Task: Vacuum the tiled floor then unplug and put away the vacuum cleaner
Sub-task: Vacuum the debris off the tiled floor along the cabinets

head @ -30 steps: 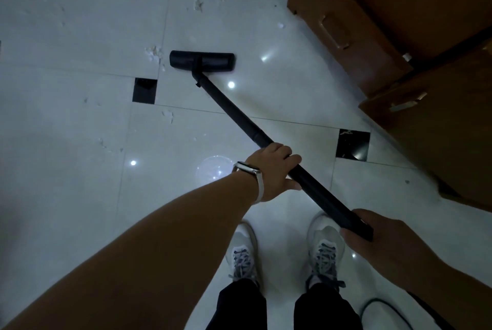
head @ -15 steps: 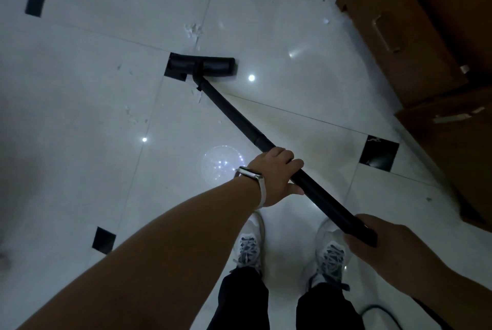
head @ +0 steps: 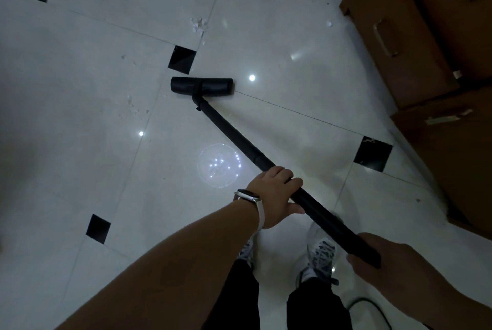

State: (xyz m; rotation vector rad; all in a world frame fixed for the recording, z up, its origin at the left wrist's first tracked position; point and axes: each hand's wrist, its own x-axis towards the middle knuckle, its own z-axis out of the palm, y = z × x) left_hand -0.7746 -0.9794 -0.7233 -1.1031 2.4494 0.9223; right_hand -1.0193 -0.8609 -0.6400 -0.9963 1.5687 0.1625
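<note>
Gripping vacuum wand (head: 234, 138), both hands (head: 271, 196) (head: 386, 263).

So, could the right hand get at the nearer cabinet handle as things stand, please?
Probably not yet: the right hand grips the wand. The way to the cabinet handle looks free, so after letting go, likely.

I see a dim room: pale glossy floor (head: 80, 122) with small black insets (head: 181, 59), bright glints (head: 251, 78), white scraps (head: 199, 24), and brown drawers (head: 415, 44) at right.

Cable (head: 363, 299) cut off at bottom edge.
</note>
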